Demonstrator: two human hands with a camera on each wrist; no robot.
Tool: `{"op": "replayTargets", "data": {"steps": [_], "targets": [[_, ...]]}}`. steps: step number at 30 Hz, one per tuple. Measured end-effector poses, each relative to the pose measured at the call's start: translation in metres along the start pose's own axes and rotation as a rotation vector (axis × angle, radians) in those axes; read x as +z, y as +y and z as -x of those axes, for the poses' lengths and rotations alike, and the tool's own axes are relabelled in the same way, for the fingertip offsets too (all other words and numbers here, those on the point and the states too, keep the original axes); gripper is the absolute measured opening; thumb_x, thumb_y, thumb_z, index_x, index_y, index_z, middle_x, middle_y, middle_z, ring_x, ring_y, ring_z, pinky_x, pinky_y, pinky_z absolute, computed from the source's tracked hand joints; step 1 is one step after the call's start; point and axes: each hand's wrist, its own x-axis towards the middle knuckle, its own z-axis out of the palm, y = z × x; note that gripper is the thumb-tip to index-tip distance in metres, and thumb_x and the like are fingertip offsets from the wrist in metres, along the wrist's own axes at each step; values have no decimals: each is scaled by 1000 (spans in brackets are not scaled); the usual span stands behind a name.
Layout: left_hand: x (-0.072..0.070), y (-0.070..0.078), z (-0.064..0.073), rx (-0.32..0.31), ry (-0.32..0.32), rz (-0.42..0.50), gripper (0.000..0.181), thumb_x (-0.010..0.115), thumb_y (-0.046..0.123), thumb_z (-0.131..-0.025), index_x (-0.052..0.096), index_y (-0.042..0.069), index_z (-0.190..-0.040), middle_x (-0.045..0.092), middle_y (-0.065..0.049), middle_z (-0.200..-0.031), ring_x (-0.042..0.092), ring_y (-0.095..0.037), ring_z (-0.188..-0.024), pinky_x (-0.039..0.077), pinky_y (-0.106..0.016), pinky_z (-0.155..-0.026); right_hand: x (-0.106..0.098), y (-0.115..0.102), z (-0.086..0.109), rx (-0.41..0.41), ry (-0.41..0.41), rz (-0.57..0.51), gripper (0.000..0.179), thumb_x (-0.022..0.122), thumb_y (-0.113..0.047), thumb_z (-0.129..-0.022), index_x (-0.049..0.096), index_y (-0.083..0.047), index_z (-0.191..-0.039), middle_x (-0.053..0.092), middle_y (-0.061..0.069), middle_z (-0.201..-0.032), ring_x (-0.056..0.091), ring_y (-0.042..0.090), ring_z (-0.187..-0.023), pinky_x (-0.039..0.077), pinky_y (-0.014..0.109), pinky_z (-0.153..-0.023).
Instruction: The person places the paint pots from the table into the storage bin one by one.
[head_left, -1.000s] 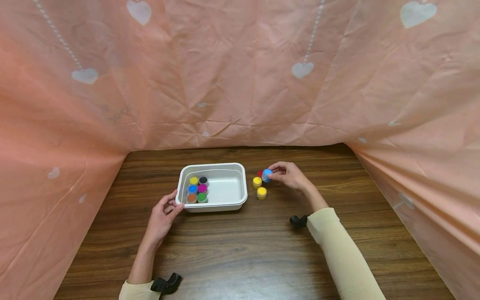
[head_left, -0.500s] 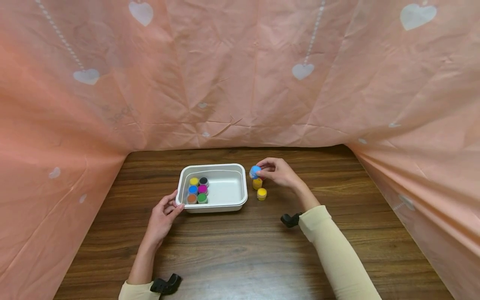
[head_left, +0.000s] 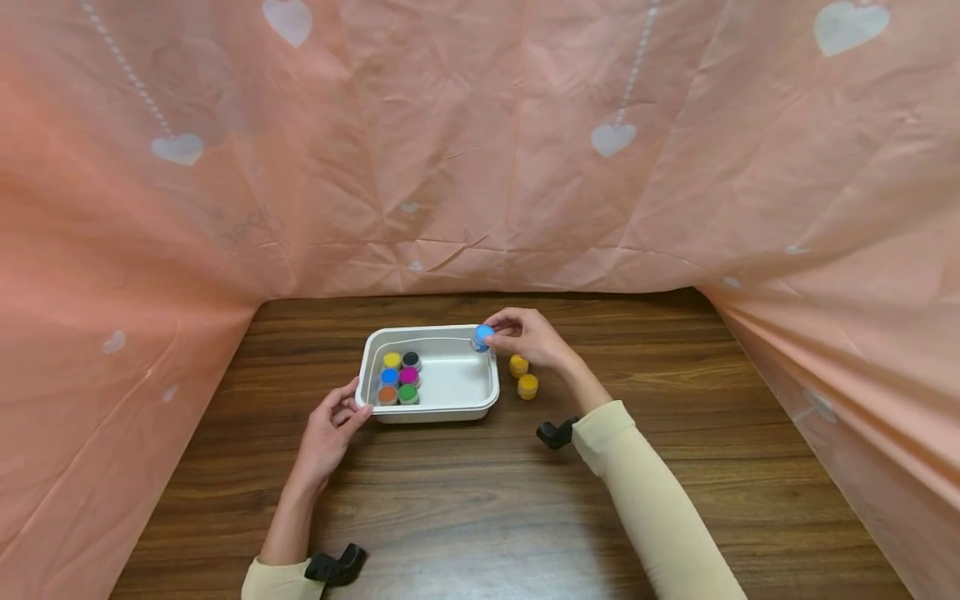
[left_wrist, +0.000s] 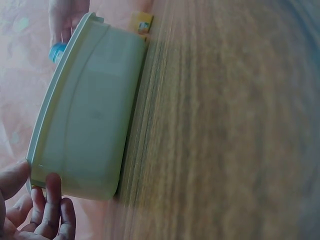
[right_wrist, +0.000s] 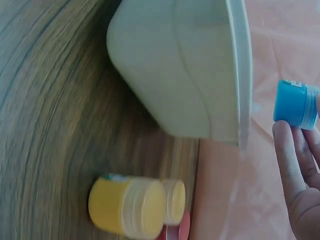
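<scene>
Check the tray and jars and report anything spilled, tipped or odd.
Nothing stands out. The six jars in the white tray stand in two columns, two yellow jars on the table look upright, and the right hand holds the light blue jar. No spill or damage shows; the red jar is too hidden to judge.

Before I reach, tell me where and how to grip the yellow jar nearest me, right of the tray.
Probably best to pinch the nearest yellow jar by its round sides near the top, coming from above and the right: it stands upright, with the second yellow jar just beyond it and the tray on its left.
</scene>
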Motion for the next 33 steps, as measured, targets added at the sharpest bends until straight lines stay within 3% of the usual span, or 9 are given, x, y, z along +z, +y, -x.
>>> {"op": "replayTargets", "data": {"steps": [16, 33], "targets": [[1, 0, -1, 12, 17, 13, 58, 69, 6, -99, 47, -3, -151, 54, -6, -104, 62, -1, -88, 52, -13, -78, 47, -12, -29, 38, 12, -107, 33, 77, -15, -95, 70, 0, -124, 72, 16, -116, 70, 27, -104, 57, 35, -92], [1, 5, 3, -10, 8, 32, 58, 69, 6, -99, 47, 0, -152, 54, -7, -105, 62, -2, -89, 52, -14, -79, 89, -11, -50, 71, 73, -90, 31, 80, -13, -92, 71, 4, -117, 74, 19, -111, 74, 26, -100, 59, 29, -86]]}}
